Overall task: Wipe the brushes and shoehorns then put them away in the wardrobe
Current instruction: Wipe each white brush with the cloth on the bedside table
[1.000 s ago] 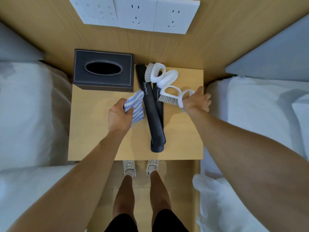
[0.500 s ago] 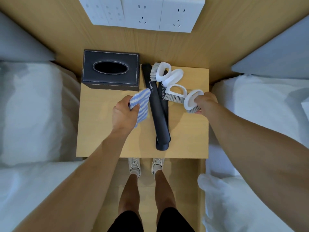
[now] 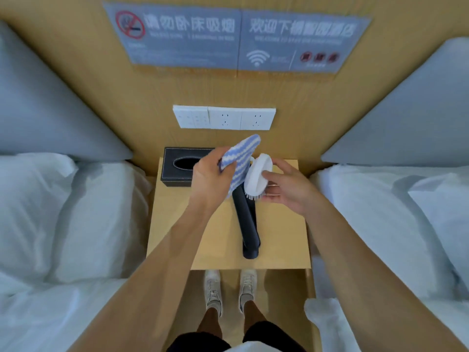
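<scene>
My right hand (image 3: 286, 189) grips a white brush (image 3: 257, 175) with pale bristles, lifted above the wooden nightstand (image 3: 279, 240). My left hand (image 3: 210, 179) holds a blue-and-white striped cloth (image 3: 239, 161), which lies against the brush's left side. Below both hands, two black shoehorns (image 3: 247, 224) lie lengthwise on the nightstand, one on top of the other. My hands and the cloth hide the far ends of the shoehorns and any other brushes on the nightstand.
A black tissue box (image 3: 177, 166) stands at the nightstand's back left. White beds with pillows flank it, one on the left (image 3: 63, 212) and one on the right (image 3: 393, 224). Wall sockets (image 3: 224, 118) and grey signs (image 3: 236, 39) sit on the wooden panel behind. My feet (image 3: 229, 288) stand below the front edge.
My right hand has lifted one white brush off the nightstand toward the middle. My left hand has raised the cloth against it. The camera has tilted up, showing more wall.
</scene>
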A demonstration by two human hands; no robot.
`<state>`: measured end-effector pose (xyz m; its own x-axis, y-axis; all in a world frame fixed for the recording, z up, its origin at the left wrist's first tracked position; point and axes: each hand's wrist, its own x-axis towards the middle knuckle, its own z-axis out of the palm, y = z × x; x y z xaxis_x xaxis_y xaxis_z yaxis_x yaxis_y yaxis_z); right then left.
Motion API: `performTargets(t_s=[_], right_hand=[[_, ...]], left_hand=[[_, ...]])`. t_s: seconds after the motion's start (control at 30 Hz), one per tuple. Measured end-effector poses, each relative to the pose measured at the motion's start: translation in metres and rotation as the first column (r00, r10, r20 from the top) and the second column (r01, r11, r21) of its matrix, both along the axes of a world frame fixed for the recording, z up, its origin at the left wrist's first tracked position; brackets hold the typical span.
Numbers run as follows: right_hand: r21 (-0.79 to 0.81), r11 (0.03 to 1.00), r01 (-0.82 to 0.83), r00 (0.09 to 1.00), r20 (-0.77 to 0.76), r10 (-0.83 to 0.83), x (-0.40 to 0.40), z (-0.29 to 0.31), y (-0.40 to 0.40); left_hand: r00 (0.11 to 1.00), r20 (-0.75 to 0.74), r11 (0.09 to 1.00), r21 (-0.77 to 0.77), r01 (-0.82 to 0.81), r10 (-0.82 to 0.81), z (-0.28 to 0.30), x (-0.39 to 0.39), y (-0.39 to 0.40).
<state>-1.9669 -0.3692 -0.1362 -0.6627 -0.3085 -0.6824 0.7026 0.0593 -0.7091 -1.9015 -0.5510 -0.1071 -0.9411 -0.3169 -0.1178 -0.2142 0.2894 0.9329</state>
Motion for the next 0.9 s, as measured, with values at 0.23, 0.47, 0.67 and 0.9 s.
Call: performTargets(t_s=[0.23, 0.47, 0.67, 0.9], right_hand=[[-0.163, 0.985, -0.057, 0.991, -0.125, 0.037, 0.023, 0.081, -0.013], [-0.111, 0.983, -0.149, 0.961, -0.249, 0.118, 0.038, 0.118, -0.018], [-0.067, 0.989, -0.132, 0.943, -0.316, 0.105, 0.036, 0.133, -0.019], [-0.059, 0.996, -0.061, 0.950, -0.311, 0.039, 0.030, 0.141, -0.016]], left_hand=[[0.976, -0.026, 0.948, 0.232, 0.217, -0.217, 0.072, 0.020, -0.012], [0.984, -0.131, 0.992, 0.005, 0.125, -0.123, 0.097, 0.017, -0.013], [0.984, -0.151, 0.994, -0.063, 0.085, -0.094, 0.106, 0.012, -0.009], [0.917, -0.301, 0.926, -0.346, 0.152, -0.263, 0.103, 0.030, -0.008]])
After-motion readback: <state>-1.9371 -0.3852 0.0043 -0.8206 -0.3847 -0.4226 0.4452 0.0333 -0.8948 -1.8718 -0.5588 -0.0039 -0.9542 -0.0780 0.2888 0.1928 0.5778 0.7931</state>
